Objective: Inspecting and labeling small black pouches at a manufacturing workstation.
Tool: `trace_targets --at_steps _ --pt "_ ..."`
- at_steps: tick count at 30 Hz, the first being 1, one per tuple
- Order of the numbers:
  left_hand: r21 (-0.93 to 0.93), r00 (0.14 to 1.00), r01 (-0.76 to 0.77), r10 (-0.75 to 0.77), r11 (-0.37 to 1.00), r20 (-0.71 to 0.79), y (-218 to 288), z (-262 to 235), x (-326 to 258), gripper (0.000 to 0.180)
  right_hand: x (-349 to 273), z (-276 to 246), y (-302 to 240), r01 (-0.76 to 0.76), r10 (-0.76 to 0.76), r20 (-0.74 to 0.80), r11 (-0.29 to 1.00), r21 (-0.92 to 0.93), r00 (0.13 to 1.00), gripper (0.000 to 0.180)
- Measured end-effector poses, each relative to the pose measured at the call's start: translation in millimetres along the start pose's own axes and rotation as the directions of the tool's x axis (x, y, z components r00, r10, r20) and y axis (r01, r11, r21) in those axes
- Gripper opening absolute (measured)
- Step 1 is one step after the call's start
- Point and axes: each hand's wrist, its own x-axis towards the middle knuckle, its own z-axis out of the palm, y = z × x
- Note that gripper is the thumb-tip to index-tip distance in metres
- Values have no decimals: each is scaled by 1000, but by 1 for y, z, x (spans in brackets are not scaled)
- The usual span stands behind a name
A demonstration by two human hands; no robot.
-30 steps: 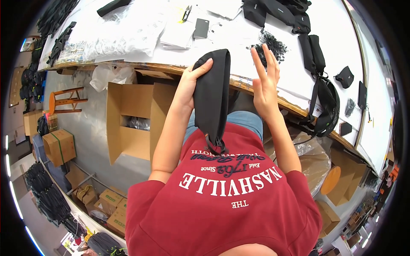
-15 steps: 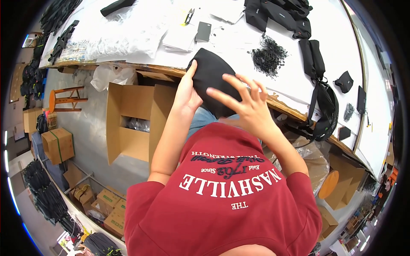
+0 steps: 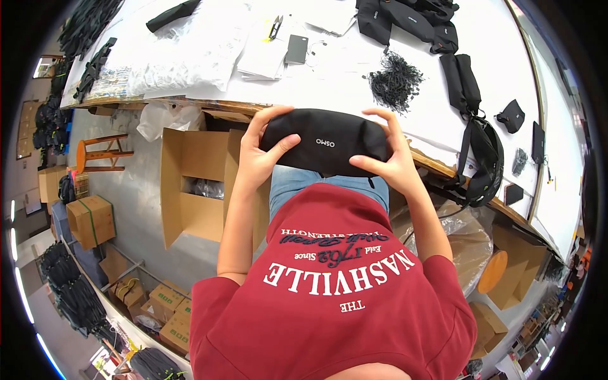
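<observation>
A black fabric pouch (image 3: 323,136) with a small pale printed mark lies stretched lengthwise between my two hands, over my lap at the table's near edge. My left hand (image 3: 263,149) grips its left end, thumb on the face and fingers behind the upper edge. At the other end, my right hand (image 3: 389,149) holds it with the thumb low on the face and the fingers round the top corner. A short dark tab hangs below the pouch near my right thumb.
On the white table (image 3: 329,82) are a heap of black cords (image 3: 396,81), black pouches (image 3: 405,22), a black backpack (image 3: 479,164), white papers (image 3: 261,58), small snips (image 3: 275,28) and clear plastic bags (image 3: 183,63). An open cardboard box (image 3: 193,218) and a wooden stool (image 3: 104,153) stand at left.
The pouch has turned from tilted to level, its printed face now showing. My right hand has gone from spread fingers over the pouch to gripping its right end.
</observation>
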Motion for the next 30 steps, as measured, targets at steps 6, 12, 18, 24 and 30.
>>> trace_targets --at_steps 6,12,18,24,30 --pt "2 988 -149 149 989 -51 -12 1 3 22 9 -17 8 212 -205 58 957 -199 977 17" --pt "68 994 -106 107 992 -4 -14 6 8 35 4 -40 3 5 48 166 952 -307 985 19" --pt "91 961 240 -249 967 117 -29 14 29 43 -2 -103 3 -122 -27 -395 930 -347 918 25" --pt "150 833 390 -417 909 362 -54 36 57 22 43 -221 -5 -335 -721 -546 435 -836 426 32" --pt "388 877 -121 -85 914 473 18 45 143 24 66 -321 77 -507 -126 -528 169 -846 840 39"
